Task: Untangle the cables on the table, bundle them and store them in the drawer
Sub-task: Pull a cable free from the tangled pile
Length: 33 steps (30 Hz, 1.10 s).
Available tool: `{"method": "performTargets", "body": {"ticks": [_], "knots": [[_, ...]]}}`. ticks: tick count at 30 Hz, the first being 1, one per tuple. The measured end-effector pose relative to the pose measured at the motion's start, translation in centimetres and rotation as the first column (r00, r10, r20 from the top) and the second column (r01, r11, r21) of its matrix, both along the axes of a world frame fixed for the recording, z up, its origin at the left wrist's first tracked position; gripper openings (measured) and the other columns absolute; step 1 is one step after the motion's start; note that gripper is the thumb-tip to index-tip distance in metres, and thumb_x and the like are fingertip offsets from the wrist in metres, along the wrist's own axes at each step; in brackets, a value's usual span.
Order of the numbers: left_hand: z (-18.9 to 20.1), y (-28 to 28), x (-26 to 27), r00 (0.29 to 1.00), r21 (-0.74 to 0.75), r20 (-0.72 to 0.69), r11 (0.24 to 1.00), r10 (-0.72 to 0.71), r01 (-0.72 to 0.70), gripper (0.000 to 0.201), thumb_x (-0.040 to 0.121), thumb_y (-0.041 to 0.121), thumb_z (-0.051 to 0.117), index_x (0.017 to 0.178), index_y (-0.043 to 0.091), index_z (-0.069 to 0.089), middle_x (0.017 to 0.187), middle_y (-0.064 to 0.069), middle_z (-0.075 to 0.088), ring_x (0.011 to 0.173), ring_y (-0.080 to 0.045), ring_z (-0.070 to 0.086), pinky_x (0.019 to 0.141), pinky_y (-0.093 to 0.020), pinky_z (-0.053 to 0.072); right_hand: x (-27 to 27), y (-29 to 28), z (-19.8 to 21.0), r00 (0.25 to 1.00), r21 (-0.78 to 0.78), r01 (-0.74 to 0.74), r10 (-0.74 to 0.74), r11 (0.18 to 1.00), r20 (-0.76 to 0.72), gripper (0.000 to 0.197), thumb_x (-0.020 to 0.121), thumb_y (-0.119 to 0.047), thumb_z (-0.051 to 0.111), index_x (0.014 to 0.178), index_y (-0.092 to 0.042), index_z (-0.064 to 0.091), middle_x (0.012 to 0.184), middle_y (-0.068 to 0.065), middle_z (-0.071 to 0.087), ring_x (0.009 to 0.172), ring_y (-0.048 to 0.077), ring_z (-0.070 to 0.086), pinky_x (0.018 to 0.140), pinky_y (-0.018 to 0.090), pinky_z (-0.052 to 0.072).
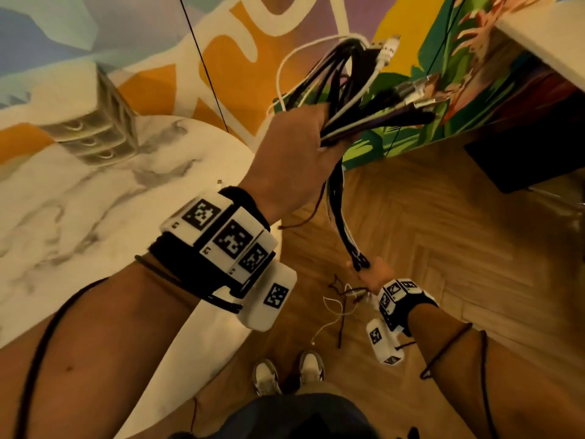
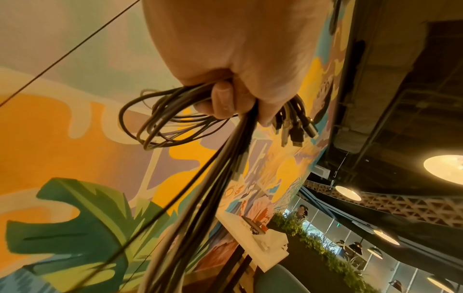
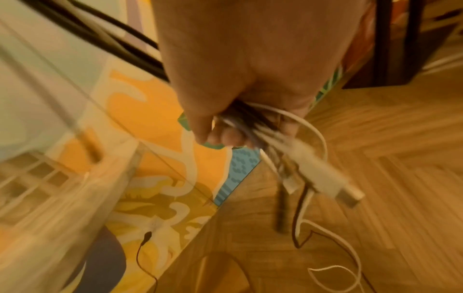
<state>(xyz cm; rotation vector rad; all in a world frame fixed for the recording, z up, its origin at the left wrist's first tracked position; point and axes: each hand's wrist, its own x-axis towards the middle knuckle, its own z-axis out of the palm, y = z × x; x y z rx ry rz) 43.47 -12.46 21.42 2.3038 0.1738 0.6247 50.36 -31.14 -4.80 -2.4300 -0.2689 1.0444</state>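
Observation:
My left hand [image 1: 304,144] is raised beside the round marble table [image 1: 95,198] and grips a thick bundle of black, white and purple cables [image 1: 351,99]. Loops and plugs stick out above the fist. In the left wrist view the left hand [image 2: 235,95] curls round the cable bundle [image 2: 218,170], loops on one side and connectors [image 2: 295,128] on the other. The strands hang down to my right hand [image 1: 368,274], held low over the floor, which grips their lower ends. The right wrist view shows the right hand [image 3: 240,123] closed on the ends, with a white USB plug [image 3: 333,184] poking out.
A small drawer unit [image 1: 101,122] stands at the back of the marble table, its drawers closed. Loose white and dark cable tails [image 1: 338,308] dangle toward the herringbone wood floor [image 1: 459,264]. A colourful mural covers the wall [image 1: 459,74]. My shoes [image 1: 288,372] are below.

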Motion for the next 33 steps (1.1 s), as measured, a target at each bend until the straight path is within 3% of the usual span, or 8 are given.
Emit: {"method": "performTargets", "body": {"ticks": [3,8,11,17,19,22,27,33], "knots": [[-1.4,-0.5,-0.3,0.999,-0.043,-0.032,0.999,-0.009,0.008,0.017,0.090,0.025,0.061,0.096,0.009,0.066,0.064,0.027,0.043,0.059,0.016,0.048,0.055,0.000,0.033,0.6,-0.6,0.5,0.994,-0.012,-0.103,0.102,0.995,-0.042,0.021,0.087,-0.033,0.065,0.100,-0.016,0.064,0.096,0.008,0.065,0.086,0.023,0.060,0.075,0.032,0.049],[-4.2,-1.6,-0.2,0.996,-0.050,-0.090,0.999,-0.010,0.006,0.023,0.090,0.024,0.061,0.105,0.007,0.066,0.089,-0.002,0.069,0.083,-0.014,0.063,0.067,-0.023,0.047,1.7,-0.6,4.5,0.979,0.153,-0.156,0.133,0.976,0.152,0.060,0.083,-0.015,0.065,0.139,-0.013,0.043,0.139,0.010,0.046,0.129,0.027,0.044,0.105,0.042,0.041],[-6.0,-2.2,-0.3,0.985,-0.079,-0.170,0.997,-0.020,0.007,0.022,0.090,0.024,0.061,0.104,0.007,0.065,0.091,-0.004,0.069,0.083,-0.015,0.063,0.067,-0.022,0.047,1.5,0.5,9.6,0.997,0.555,-0.058,0.019,0.830,0.076,0.059,0.077,-0.013,0.057,0.133,-0.025,0.047,0.138,-0.003,0.046,0.122,0.012,0.048,0.094,0.035,0.050],[-7.5,-3.0,-0.4,0.951,-0.157,-0.307,0.987,-0.029,-0.021,0.026,0.091,0.028,0.059,0.108,0.008,0.064,0.098,-0.007,0.068,0.091,-0.020,0.063,0.073,-0.024,0.045,-2.1,4.7,15.4,0.991,0.823,-0.002,0.110,0.568,-0.073,0.030,0.088,0.006,0.054,0.102,-0.020,0.055,0.101,-0.002,0.062,0.088,0.004,0.064,0.077,0.022,0.053],[-7.6,-2.8,-0.6,0.939,-0.150,-0.344,0.988,-0.026,-0.027,0.029,0.090,0.032,0.060,0.109,0.009,0.064,0.099,-0.007,0.068,0.092,-0.019,0.063,0.073,-0.023,0.044,-2.9,5.3,14.9,0.995,0.808,-0.033,0.097,0.588,-0.030,0.021,0.092,-0.001,0.051,0.097,-0.020,0.056,0.095,0.005,0.063,0.083,0.012,0.062,0.074,0.024,0.051],[-7.6,-2.1,-1.1,0.924,-0.179,-0.380,0.984,-0.050,-0.021,0.029,0.090,0.034,0.059,0.103,0.009,0.066,0.090,-0.007,0.068,0.081,-0.020,0.064,0.070,-0.031,0.050,-3.2,5.2,14.1,0.995,0.721,-0.100,0.070,0.686,0.071,0.018,0.096,-0.015,0.048,0.084,-0.024,0.057,0.077,0.000,0.061,0.062,-0.003,0.056,0.059,0.014,0.043],[-6.5,0.1,-1.8,0.953,-0.183,-0.287,0.972,0.092,-0.149,0.030,0.092,0.032,0.056,0.071,0.012,0.062,0.062,0.003,0.055,0.054,-0.004,0.048,0.051,-0.015,0.033,-0.5,2.4,9.2,0.932,0.552,0.166,-0.313,0.817,0.183,0.043,0.095,-0.026,0.052,0.054,-0.021,0.043,0.050,-0.005,0.040,0.042,0.009,0.035,0.045,0.024,0.028],[-4.9,0.4,-1.5,0.975,-0.318,-0.212,0.940,0.058,-0.125,0.039,0.095,0.036,0.051,0.062,0.016,0.057,0.040,0.014,0.045,0.038,-0.003,0.038,0.044,-0.015,0.027,1.0,-2.3,2.3,0.989,-0.055,0.141,-0.138,0.988,0.054,0.030,0.092,-0.034,0.053,0.077,-0.010,0.062,0.065,0.003,0.057,0.055,0.017,0.053,0.046,0.024,0.036]]}}
